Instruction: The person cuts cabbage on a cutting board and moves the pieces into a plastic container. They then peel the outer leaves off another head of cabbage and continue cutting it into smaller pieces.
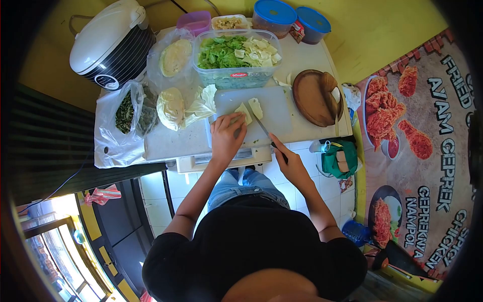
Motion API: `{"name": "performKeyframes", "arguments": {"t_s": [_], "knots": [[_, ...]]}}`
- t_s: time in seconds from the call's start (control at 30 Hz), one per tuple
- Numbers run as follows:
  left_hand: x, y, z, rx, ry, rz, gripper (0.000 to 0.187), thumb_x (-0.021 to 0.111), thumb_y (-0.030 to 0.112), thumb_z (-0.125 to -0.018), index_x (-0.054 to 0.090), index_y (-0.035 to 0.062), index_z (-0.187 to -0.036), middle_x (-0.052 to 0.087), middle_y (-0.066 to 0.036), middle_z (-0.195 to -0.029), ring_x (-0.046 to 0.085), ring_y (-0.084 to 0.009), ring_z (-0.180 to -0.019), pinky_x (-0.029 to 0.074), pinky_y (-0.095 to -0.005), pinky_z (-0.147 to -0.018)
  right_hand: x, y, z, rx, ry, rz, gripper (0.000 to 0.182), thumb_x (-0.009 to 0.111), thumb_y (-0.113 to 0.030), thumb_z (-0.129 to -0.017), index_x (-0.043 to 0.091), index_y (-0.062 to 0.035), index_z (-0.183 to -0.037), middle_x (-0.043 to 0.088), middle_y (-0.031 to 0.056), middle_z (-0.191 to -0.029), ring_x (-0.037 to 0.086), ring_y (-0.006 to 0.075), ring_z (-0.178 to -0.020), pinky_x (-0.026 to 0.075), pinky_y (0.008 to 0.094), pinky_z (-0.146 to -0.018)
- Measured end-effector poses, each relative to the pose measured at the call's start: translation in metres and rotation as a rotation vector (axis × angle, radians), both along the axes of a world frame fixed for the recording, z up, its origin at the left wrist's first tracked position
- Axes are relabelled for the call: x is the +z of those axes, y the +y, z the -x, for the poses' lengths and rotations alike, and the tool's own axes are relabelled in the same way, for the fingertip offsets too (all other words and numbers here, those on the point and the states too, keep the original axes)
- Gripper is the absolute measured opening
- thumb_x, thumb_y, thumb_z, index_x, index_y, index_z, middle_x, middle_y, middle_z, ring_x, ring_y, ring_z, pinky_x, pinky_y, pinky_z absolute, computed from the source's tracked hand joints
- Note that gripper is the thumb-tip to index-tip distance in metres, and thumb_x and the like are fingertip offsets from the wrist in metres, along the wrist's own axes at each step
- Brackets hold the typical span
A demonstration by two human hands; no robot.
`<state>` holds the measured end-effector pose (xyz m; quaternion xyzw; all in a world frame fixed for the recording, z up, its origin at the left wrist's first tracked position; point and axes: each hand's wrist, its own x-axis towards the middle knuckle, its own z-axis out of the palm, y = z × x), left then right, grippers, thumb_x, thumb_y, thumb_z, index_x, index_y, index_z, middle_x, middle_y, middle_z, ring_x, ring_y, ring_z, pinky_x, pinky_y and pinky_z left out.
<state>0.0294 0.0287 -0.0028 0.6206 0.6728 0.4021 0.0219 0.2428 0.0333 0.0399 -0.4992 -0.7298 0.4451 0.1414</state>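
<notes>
Left hand point(229, 133) bunched, holding 1 cabbage piece point(244, 111) on cutting board point(277, 111); right hand point(289, 162) clenched round knife point(261, 127).

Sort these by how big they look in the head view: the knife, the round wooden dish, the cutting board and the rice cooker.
1. Rice cooker and cutting board: too close to rank, with the left hand covering part of the board.
2. Round wooden dish.
3. Knife.

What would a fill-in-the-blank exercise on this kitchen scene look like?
1. The person's right hand grips a ____.
2. The left hand is at the cut cabbage on the cutting ____.
3. Two round tubs at the back have ____ lids.
4. The rice cooker stands on the person's ____ side.

Missing words: knife; board; blue; left.
</notes>
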Motion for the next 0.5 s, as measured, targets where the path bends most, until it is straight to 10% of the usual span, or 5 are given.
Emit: {"name": "performKeyframes", "arguments": {"t_s": [0.07,0.23,0.33,0.5], "knots": [[-0.002,-0.002,0.004,-0.006,-0.036,0.003,0.027,0.069,0.012,-0.08,0.072,0.0142,-0.107,0.064,0.0,-0.111,0.055,-0.0211,-0.104,0.038,-0.0355,-0.091,0.003,0.0,-0.006,-0.018,0.035,0.01,0.049,0.048,-0.012,-0.099,0.04,-0.0255,-0.145,0.046,0.0069,-0.063,0.039,0.0096,-0.059,0.041,0.0245,-0.06],[0.01,-0.001,0.005,-0.058,-0.001,0.023,0.029,0.066,0.012,-0.082,0.07,0.0156,-0.11,0.062,-0.001,-0.116,0.054,-0.0215,-0.108,0.036,-0.0381,-0.094,-0.001,0.005,-0.022,-0.135,0.057,-0.068,0.046,0.046,-0.015,-0.101,0.04,-0.0239,-0.145,0.042,0.0032,-0.064,0.037,0.0087,-0.059,0.038,0.0224,-0.058],[0.015,0.006,0.007,-0.158,0.034,0.058,0.03,0.064,0.015,-0.084,0.067,0.0153,-0.114,0.06,-0.001,-0.121,0.052,-0.0212,-0.112,0.034,-0.0403,-0.098,0.002,0.008,-0.021,-0.14,0.075,-0.066,0.047,0.046,-0.016,-0.1,0.039,-0.0259,-0.145,0.056,0.0156,-0.067,0.051,0.0149,-0.062,0.047,0.0295,-0.068],[0.012,0.033,0.015,-0.295,0.146,0.047,0.032,0.061,0.022,-0.088,0.063,0.0126,-0.119,0.058,-0.002,-0.126,0.049,-0.0196,-0.118,0.031,-0.0441,-0.104,0.0,0.011,-0.002,-0.122,0.137,0.017,0.044,0.042,-0.017,-0.102,0.038,-0.0204,-0.147,0.047,0.0052,-0.071,0.04,0.0095,-0.065,0.041,0.0236,-0.065]]}}
